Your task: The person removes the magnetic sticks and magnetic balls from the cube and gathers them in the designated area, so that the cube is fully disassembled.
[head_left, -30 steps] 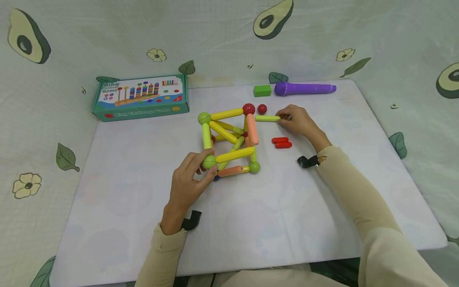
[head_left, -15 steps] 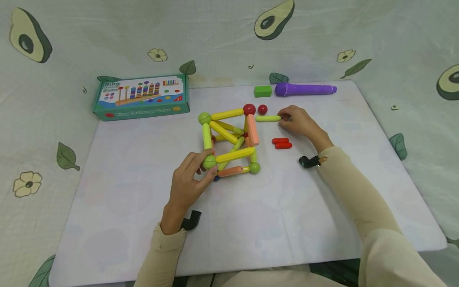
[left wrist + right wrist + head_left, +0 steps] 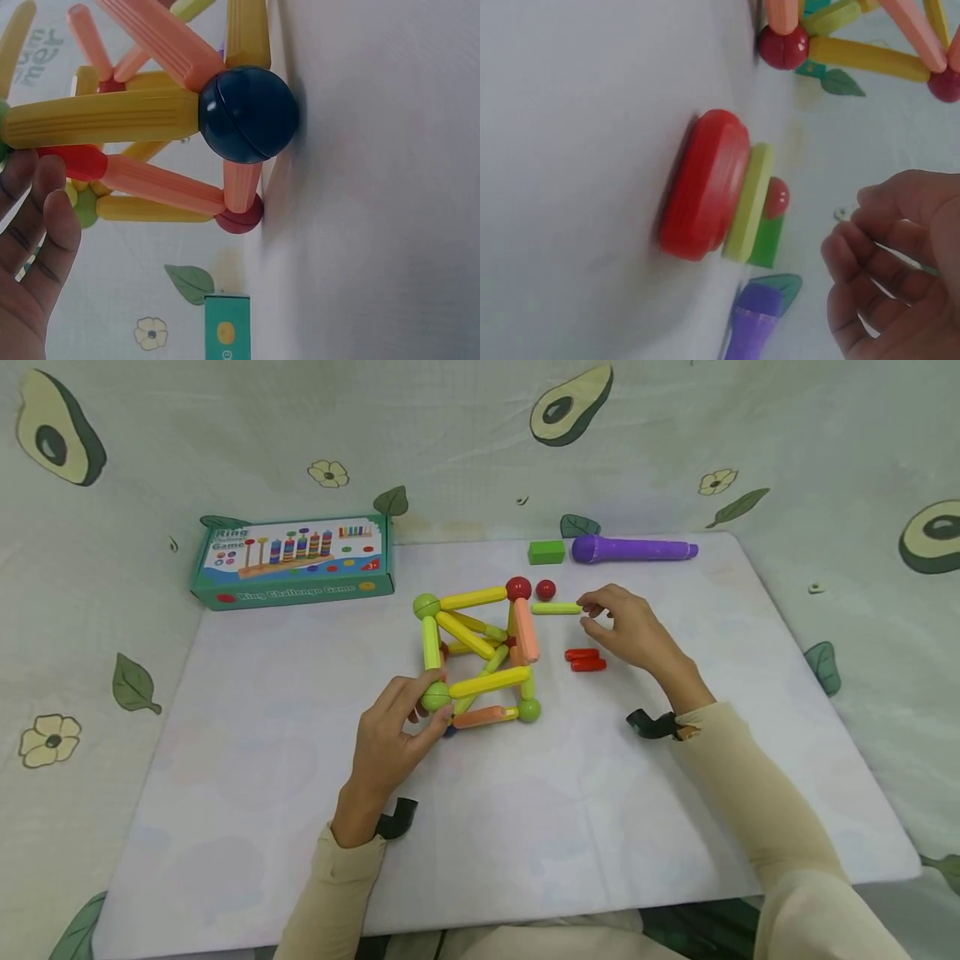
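A box-shaped frame of magnetic building sticks and balls, with yellow sticks among green and pink ones, stands mid-table. At its near left corner, my left hand pinches the upper green ball between thumb and fingers. Below that corner, a dark blue ball rests on the table in the left wrist view. To the right of the frame lies a light green stick. My right hand hovers by its right end, fingers loosely bent, thumb apart, holding nothing. Two short red sticks lie just nearer to me.
A loose red ball sits behind the light green stick. At the back edge are a green block and a purple toy microphone. A green game box lies at the back left.
My right hand has let go of the light green stick and drawn slightly back, its thumb and finger spreading. The stick stays in place. The left hand keeps its hold on the green ball.
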`<state>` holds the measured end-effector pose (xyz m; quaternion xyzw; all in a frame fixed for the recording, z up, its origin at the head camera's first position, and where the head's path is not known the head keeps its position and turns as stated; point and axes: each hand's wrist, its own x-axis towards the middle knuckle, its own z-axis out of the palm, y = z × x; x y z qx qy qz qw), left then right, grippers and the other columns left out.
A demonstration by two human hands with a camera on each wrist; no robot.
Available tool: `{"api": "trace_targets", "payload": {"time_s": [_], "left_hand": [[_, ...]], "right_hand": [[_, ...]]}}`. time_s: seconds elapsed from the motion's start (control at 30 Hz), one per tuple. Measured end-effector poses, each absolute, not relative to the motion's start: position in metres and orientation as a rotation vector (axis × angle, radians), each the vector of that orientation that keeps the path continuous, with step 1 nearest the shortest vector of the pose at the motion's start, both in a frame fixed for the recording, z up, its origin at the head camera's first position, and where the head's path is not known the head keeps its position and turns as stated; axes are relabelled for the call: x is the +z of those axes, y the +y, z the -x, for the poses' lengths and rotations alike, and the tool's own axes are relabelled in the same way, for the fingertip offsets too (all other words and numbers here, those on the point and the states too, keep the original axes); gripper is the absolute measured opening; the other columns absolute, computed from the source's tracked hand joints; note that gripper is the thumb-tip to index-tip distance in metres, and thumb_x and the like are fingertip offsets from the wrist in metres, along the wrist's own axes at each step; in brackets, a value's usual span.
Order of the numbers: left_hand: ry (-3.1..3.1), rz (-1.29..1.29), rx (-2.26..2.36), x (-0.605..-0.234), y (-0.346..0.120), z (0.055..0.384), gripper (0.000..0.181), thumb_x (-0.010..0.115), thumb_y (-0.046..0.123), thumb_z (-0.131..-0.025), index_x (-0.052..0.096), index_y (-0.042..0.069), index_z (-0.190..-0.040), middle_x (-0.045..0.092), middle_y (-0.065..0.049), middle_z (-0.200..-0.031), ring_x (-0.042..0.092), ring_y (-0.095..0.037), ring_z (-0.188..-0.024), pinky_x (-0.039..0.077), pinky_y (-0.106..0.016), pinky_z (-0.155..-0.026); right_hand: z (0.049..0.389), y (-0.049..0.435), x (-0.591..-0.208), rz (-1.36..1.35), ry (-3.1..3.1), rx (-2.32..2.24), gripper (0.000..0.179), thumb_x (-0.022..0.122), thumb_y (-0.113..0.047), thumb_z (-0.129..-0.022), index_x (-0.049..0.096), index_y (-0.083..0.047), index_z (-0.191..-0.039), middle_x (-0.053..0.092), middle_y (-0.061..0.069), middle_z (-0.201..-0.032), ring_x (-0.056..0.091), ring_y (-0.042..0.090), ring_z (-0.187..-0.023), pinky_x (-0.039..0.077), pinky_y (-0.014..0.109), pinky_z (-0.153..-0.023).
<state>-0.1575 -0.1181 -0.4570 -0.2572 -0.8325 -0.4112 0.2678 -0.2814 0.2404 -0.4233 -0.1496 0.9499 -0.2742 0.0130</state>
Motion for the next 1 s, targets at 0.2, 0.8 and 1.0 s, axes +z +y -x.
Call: {"api": "trace_targets", "payload": {"time_s": [0.2, 0.8, 1.0], "left_hand": [[-2.238, 0.684, -1.102, -0.457, -0.118, 0.158, 0.046, 0.058, 0.045, -0.1, 0.065, 0.011, -0.129, 0.062, -0.005, -0.096, 0.055, -0.016, -0.071, 0.05, -0.03, -0.056], [-2.238, 0.692, -1.104, -0.459, -0.117, 0.158, 0.045, 0.059, 0.044, -0.099, 0.065, 0.012, -0.13, 0.061, -0.005, -0.097, 0.054, -0.017, -0.069, 0.05, -0.033, -0.055], [-2.245, 0.688, -1.115, -0.459, -0.118, 0.159, 0.048, 0.057, 0.047, -0.1, 0.065, 0.011, -0.13, 0.062, -0.005, -0.098, 0.053, -0.019, -0.068, 0.05, -0.034, -0.055]], "right_hand": [[0.265, 0.233, -0.421, 0.657, 2.93, -0.885, 0.03, 0.066, -0.013, -0.095, 0.064, -0.003, -0.124, 0.062, 0.013, -0.117, 0.058, 0.028, -0.106, 0.048, 0.051, -0.094], [0.254, 0.249, -0.45, 0.62, 2.889, -0.532, 0.035, 0.075, -0.015, -0.088, 0.067, -0.003, -0.12, 0.062, 0.015, -0.119, 0.053, 0.033, -0.111, 0.039, 0.051, -0.089], [0.252, 0.24, -0.454, 0.456, 2.92, -0.577, 0.039, 0.074, -0.024, -0.091, 0.065, 0.001, -0.118, 0.061, 0.015, -0.106, 0.056, 0.03, -0.093, 0.047, 0.046, -0.086]]}}
